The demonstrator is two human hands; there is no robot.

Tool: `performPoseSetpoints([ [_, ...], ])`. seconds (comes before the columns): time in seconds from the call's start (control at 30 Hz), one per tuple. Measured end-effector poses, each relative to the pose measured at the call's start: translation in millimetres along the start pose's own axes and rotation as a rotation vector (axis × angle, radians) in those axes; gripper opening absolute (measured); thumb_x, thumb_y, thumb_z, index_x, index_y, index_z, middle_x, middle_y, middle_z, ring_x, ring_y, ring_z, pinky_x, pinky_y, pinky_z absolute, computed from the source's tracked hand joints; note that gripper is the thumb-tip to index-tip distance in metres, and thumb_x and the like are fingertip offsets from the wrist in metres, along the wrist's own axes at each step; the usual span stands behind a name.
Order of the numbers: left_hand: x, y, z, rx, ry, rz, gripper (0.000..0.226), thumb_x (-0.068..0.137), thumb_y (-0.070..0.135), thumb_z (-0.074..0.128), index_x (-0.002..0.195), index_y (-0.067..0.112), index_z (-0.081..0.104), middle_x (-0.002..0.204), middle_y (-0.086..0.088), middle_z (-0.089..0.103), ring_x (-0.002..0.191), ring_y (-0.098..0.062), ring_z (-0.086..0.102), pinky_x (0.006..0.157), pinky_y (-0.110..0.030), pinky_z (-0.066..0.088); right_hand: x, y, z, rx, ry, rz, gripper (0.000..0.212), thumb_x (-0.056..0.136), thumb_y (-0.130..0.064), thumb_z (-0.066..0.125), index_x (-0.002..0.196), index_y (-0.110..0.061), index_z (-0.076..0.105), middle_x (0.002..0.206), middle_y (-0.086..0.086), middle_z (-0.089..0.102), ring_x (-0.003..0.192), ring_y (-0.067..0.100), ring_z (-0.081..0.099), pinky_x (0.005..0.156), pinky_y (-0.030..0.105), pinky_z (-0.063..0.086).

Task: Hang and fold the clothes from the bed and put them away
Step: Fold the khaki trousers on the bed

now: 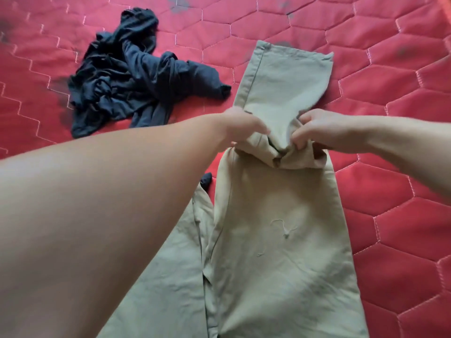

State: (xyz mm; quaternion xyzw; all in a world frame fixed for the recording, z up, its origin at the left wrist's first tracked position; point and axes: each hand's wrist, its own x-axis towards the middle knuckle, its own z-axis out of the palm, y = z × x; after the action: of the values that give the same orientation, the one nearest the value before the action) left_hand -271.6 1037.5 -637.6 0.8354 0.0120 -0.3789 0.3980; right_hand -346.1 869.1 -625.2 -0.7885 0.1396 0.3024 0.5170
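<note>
Khaki trousers [280, 235] lie lengthwise on the red quilted bed [390, 191], their legs running away from me to the hems at the far end. Partway up, the fabric is bunched into a raised fold. My left hand [244, 125] grips that fold on its left side. My right hand [319, 130] pinches it on the right, fingers curled into the cloth. A crumpled dark navy garment [131, 76] lies in a heap at the upper left, apart from the trousers.
A small dark piece of cloth [206, 180] peeks out beside the trousers' left edge, under my left forearm. The red quilted bed cover has dark smudges near its far edge and left side.
</note>
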Motion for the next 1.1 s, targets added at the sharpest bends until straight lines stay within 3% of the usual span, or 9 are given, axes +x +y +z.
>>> performPoseSetpoints([
  [0.17,-23.8,-25.5,10.5,0.192,-0.036,0.174,0.041,0.077,0.008,0.072,0.116,0.015,0.063,0.104,-0.003,0.070,0.088,-0.016,0.068,0.075,-0.024,0.055,4.5,0.6,-4.7,0.343,0.075,0.241,0.040,0.087,-0.050,0.061,0.102,-0.013,0.061,0.083,0.005,0.069,0.059,0.016,0.062,0.052,0.024,0.048],
  [0.27,-45.6,-50.0,10.1,0.248,-0.092,0.258,0.049,0.078,0.007,0.069,0.122,0.028,0.063,0.104,0.003,0.072,0.091,-0.016,0.069,0.081,-0.030,0.056,9.4,-0.3,-3.9,0.489,0.301,0.253,0.024,0.092,-0.022,0.059,0.114,-0.012,0.060,0.101,0.006,0.069,0.074,0.017,0.067,0.058,0.026,0.053],
  [0.37,-55.7,-75.3,7.8,0.401,0.029,0.291,0.041,0.077,0.010,0.066,0.114,0.030,0.068,0.102,0.008,0.072,0.095,-0.010,0.065,0.083,-0.026,0.050,0.9,-4.1,6.1,0.572,0.429,0.125,0.021,0.086,0.004,0.050,0.079,-0.014,0.057,0.059,-0.002,0.064,0.052,0.009,0.059,0.043,0.018,0.045],
  [0.57,-75.0,-76.0,10.3,-0.070,0.030,0.084,0.029,0.078,0.005,0.064,0.103,0.020,0.061,0.089,0.005,0.065,0.081,-0.013,0.063,0.073,-0.023,0.053,-55.1,4.7,53.8,-0.162,0.416,-0.213,0.023,0.073,-0.005,0.059,0.090,-0.014,0.071,0.089,-0.001,0.072,0.086,0.014,0.065,0.077,0.026,0.051],
  [0.7,-98.2,-55.7,5.0,-0.312,-0.002,0.063,0.028,0.059,0.029,0.052,0.087,0.028,0.057,0.097,0.003,0.061,0.090,-0.015,0.060,0.074,-0.029,0.038,-99.4,16.1,86.3,-0.876,0.250,-0.288,0.041,0.083,-0.026,0.058,0.120,-0.011,0.064,0.126,0.013,0.063,0.119,0.033,0.056,0.099,0.032,0.043],
  [0.83,-114.8,-50.7,6.2,-0.168,-0.230,0.114,0.037,0.066,0.027,0.059,0.103,0.021,0.062,0.100,0.005,0.056,0.094,-0.014,0.055,0.085,-0.031,0.041,-117.8,29.4,111.7,-1.251,0.153,-0.484,0.043,0.089,-0.034,0.033,0.119,-0.009,0.051,0.115,0.023,0.064,0.104,0.039,0.064,0.089,0.051,0.052],
  [0.93,-124.7,-59.8,19.2,0.039,-0.220,0.128,0.068,0.064,0.025,0.074,0.129,0.025,0.055,0.118,0.005,0.062,0.107,-0.013,0.060,0.090,-0.028,0.052,-131.3,27.7,123.0,-1.347,-0.071,-0.152,0.055,0.100,-0.038,0.024,0.150,-0.016,0.027,0.157,0.014,0.025,0.145,0.031,0.023,0.117,0.041,0.016],
  [1.0,-137.6,-64.7,27.9,0.168,-0.103,0.146,0.068,0.070,0.022,0.076,0.132,0.028,0.050,0.117,0.005,0.060,0.105,-0.014,0.060,0.086,-0.032,0.054,-136.5,33.2,129.0,-1.232,-0.104,-0.167,0.070,0.094,-0.055,0.011,0.155,-0.021,0.012,0.162,-0.001,0.001,0.149,0.019,0.001,0.117,0.030,-0.006],
  [1.1,-154.6,-73.2,36.6,0.253,0.046,0.206,0.057,0.074,0.018,0.070,0.127,0.028,0.050,0.106,0.007,0.058,0.098,-0.013,0.056,0.078,-0.025,0.048,-140.7,46.5,144.0,-0.717,-0.101,-0.304,0.084,0.083,-0.065,0.051,0.153,-0.029,0.023,0.159,-0.014,0.014,0.145,0.000,0.008,0.117,0.016,-0.006],
])
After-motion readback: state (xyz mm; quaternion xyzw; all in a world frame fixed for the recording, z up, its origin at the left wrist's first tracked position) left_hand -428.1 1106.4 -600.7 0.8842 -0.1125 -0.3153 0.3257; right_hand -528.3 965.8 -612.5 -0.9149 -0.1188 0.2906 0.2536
